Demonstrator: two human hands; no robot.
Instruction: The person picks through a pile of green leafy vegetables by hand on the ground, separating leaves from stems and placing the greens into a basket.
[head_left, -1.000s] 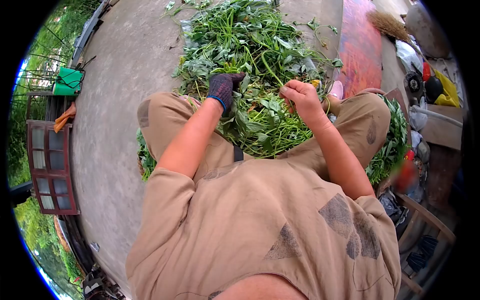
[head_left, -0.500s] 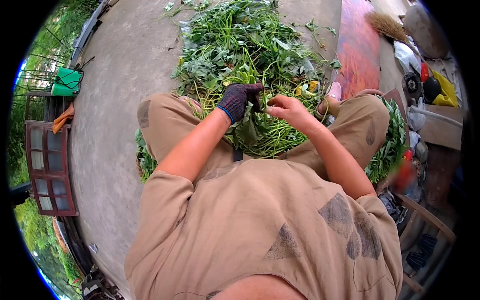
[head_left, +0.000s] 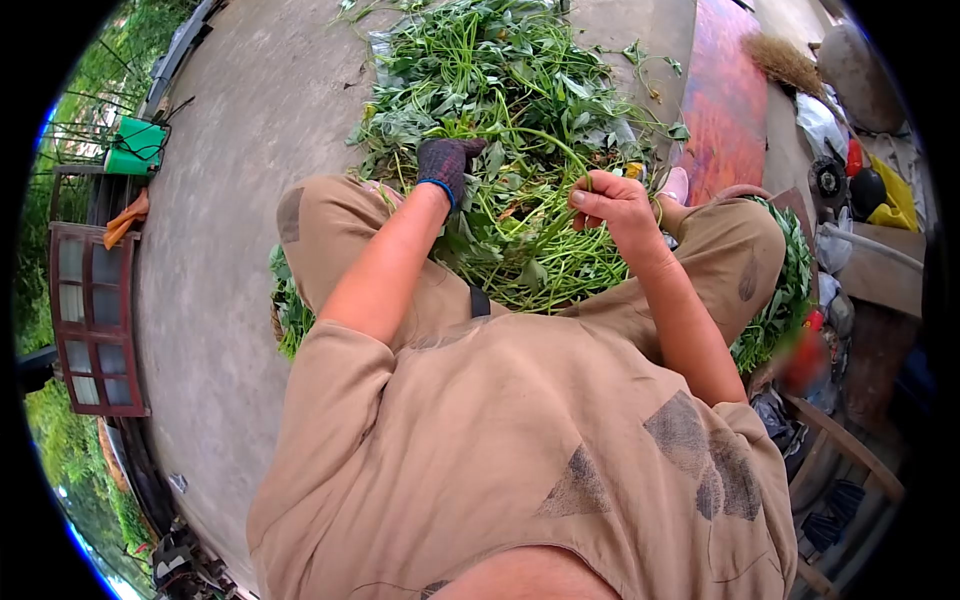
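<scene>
My left hand (head_left: pixel 446 168), in a dark knitted glove with a blue cuff, is closed around a bunch of leafy green stems; cut-looking ends show above the fist and leaves hang beneath it. To its right, my bare right hand (head_left: pixel 622 212) pinches a long green stem (head_left: pixel 562 143) that arcs up and left towards the pile. A big heap of leafy green vines (head_left: pixel 480 60) lies on the ground in front of me. Between my legs is a second mass of thin green stems (head_left: pixel 535 278).
More greens (head_left: pixel 290 310) stand beside my left hip, and others (head_left: pixel 775 300) by my right leg. A reddish board (head_left: pixel 725 100) lies at the right, near a straw broom (head_left: pixel 783 62) and bags. A framed window panel (head_left: pixel 98 315) and green container (head_left: pixel 135 146) are at the left.
My right hand has moved right, away from my left, and a stem now stretches from its fingers. My left hand has shifted slightly left and up with its bunch.
</scene>
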